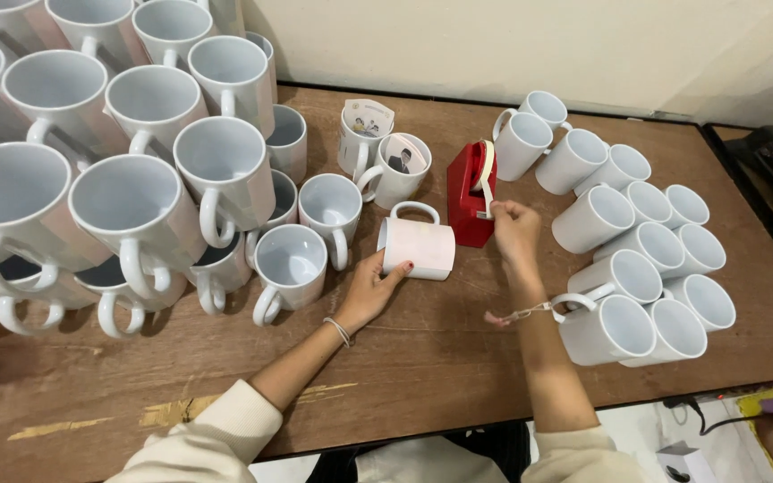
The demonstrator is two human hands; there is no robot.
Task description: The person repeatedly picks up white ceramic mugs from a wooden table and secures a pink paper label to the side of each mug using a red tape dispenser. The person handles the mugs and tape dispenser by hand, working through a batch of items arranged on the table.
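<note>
My left hand holds a white mug that lies on its side on the brown wooden table, handle up, with a pale paper sheet wrapped around it. My right hand pinches the end of a strip of tape coming off a red tape dispenser, which stands just right of the mug. A thin bracelet sits on each wrist.
Stacked rows of white mugs fill the left side. More white mugs lie on their sides at the right. Two mugs with rolled printed sheets stand behind the dispenser. A wall runs along the table's far edge.
</note>
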